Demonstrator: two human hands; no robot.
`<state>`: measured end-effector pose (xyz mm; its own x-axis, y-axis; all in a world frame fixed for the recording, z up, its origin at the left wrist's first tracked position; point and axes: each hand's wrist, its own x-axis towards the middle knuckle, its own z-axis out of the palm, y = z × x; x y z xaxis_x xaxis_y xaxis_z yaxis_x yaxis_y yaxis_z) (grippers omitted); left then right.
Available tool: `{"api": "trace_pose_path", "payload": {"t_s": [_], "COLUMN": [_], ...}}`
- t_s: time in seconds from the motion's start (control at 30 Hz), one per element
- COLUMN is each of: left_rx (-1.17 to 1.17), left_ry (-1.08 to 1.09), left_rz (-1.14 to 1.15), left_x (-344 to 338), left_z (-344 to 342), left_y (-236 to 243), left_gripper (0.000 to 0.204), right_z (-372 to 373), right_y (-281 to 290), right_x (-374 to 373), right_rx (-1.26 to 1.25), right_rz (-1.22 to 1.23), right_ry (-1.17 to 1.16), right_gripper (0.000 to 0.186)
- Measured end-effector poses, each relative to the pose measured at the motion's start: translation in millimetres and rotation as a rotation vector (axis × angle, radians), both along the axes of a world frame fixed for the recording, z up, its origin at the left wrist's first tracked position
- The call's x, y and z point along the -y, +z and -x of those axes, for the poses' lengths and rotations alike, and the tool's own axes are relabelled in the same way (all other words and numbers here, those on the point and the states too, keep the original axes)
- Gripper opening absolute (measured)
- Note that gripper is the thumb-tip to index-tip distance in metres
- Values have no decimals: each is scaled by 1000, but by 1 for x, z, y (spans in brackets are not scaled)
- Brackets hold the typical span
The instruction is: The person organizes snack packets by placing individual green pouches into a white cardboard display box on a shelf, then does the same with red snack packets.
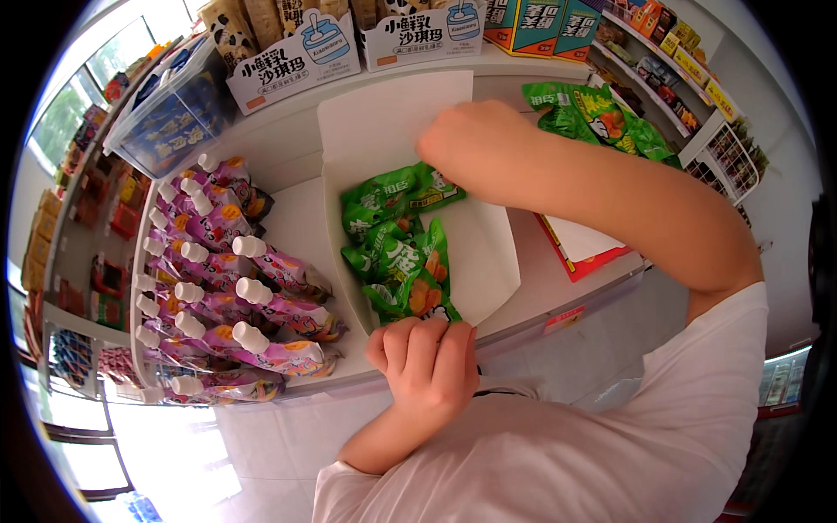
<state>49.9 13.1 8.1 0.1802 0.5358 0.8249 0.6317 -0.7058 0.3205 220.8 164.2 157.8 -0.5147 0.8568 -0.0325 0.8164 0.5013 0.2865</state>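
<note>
An open white cardboard box [471, 266] holds several green snack packets [397, 261]. My left hand [423, 366] is at its near edge, fingers curled over the rim beside the lowest packet. My right hand [458, 144] is over the far right part of the box, by the upper packet and the raised flap [379, 113]; its fingers are bent and mostly hidden, so what they hold cannot be made out. More green packets [575, 118] lie at the back right, partly behind my right forearm, and a red-edged flat carton [562, 257] lies under that forearm.
Several rows of pink pouches with white caps [279, 305] fill the shelf's left part. Behind stand a plastic bin [166, 131], display boxes [292, 70] and teal cartons [536, 26]. Stocked shelves [91, 227] line both sides. A tiled floor [261, 444] shows below the counter.
</note>
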Motion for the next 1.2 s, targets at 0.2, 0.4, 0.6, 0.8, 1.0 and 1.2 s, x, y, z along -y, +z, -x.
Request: {"api": "trace_pose_path", "payload": {"t_s": [0.2,0.4,0.6,0.8,1.0,1.2], "left_rx": [15,1,3,-6,-15,-4], "left_ry": [-55,-73,-67,-77,-86,-96], "left_rz": [-19,-36,-54,-66,-87,-99], "left_x": [4,2,2,2,3,2], "left_z": [9,13,13,13,15,17], "left_y": [-3,-7,-10,-14,-16,-17], "left_gripper": [21,19,17,17,16,16], "right_z": [0,7,8,11,15,21], "right_y": [-26,-47,-36,-32,-21,-22], "right_x": [15,11,4,5,-1,-16], "right_rx": [31,204,116,-14,-67,-89], "right_rz": [-308,-405,-102,39,71,147], "right_ry": [198,293,261,247,196,101], "right_gripper": [10,9,8,2,4,3]}}
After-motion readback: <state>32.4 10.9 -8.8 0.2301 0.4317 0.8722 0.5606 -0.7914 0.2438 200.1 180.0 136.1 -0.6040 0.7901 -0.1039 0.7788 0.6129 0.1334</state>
